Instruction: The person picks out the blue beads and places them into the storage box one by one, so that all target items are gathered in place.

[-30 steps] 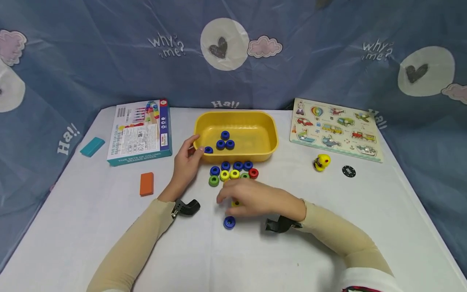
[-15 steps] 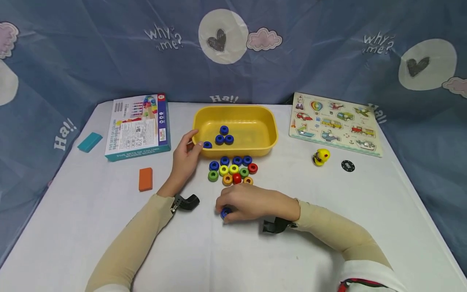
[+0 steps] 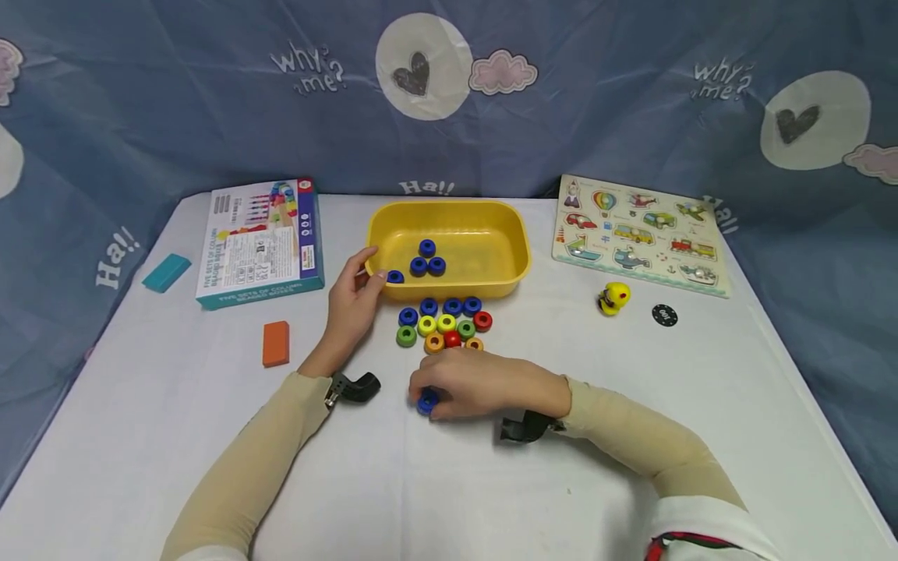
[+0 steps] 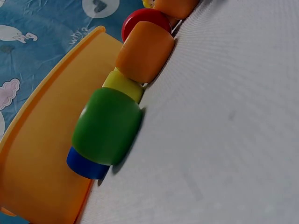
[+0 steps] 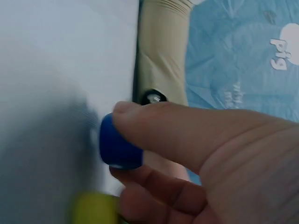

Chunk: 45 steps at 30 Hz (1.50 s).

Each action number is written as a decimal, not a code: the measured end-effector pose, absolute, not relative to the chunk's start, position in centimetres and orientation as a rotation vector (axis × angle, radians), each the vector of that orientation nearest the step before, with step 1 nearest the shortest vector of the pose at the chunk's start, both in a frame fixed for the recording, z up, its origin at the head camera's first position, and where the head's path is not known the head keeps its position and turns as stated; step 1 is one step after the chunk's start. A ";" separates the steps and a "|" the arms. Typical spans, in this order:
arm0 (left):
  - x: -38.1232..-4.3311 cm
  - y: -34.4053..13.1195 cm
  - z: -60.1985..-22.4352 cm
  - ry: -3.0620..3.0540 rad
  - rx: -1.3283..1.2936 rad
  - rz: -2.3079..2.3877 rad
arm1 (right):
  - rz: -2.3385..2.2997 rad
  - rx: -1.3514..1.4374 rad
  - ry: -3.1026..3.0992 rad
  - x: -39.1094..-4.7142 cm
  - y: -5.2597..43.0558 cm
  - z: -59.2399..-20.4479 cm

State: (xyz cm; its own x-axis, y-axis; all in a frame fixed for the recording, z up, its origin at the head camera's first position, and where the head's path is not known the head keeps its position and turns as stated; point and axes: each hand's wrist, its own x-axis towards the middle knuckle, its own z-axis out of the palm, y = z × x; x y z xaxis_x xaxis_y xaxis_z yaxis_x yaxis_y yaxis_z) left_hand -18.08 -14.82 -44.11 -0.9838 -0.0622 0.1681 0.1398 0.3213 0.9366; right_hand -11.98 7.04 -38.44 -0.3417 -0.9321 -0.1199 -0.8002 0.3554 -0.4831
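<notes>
My left hand (image 3: 353, 298) holds the left front corner of a yellow plastic tray (image 3: 522, 284), thumb on the near rim. Several blue beads (image 3: 427, 248) lie inside the tray. Between thumb and fingers, my right hand (image 3: 466, 382) pinches a blue bead (image 3: 426, 402), close over the white table. In the right wrist view the thumb lies across this blue bead (image 5: 117, 144), and a blurred yellow bead (image 5: 96, 209) shows below the fingers. In front of the tray sits a cluster of blue, yellow, green (image 3: 406, 336), orange (image 3: 434, 343) and red (image 3: 482, 321) beads.
At the back left lies a toy box (image 3: 259, 241), with a teal block (image 3: 166, 273) and an orange block (image 3: 276, 344) near it. A picture puzzle board (image 3: 638, 234), a yellow duck toy (image 3: 613, 298) and a black disc (image 3: 664, 315) are on the right.
My right hand has come down on the lone blue bead, taken hold of it and shifted it slightly left and away. The left hand keeps its place on the tray.
</notes>
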 end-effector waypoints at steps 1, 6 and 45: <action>-18.1 -14.9 -44.1 -2.405 -0.072 -1.733 | -0.521 -1.514 2.255 -12.4 7.1 -38.0; -18.1 -14.9 -43.7 -2.415 -0.068 -1.749 | -0.798 -1.439 2.423 -16.3 8.5 -35.3; -16.3 -14.2 -40.9 -2.427 -0.084 -1.755 | -1.110 -1.296 2.708 -17.5 11.8 -37.3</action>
